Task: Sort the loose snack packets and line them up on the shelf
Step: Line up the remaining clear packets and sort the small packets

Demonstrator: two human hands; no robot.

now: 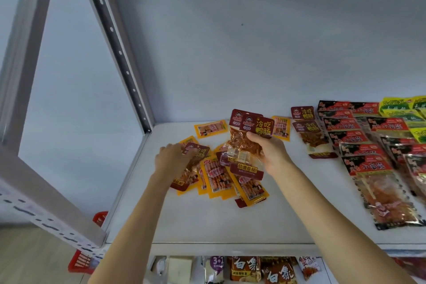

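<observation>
Presently 2 maroon-headed clear plastic duck-snack packets [250, 138] are gripped by the right hand [268, 153]; another maroon packet [194, 159], light and slippery, is pinched by the left hand [171, 157] near the white shelf's [207, 221] left edge.

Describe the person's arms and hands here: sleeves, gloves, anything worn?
Both forearms are bare as far as the frame shows; no sleeve reaches into view. The left hand and right hand wear no gloves, and no watch, bracelet or ring shows. No markings or cables on either arm. The upper arms are out of frame.
</observation>
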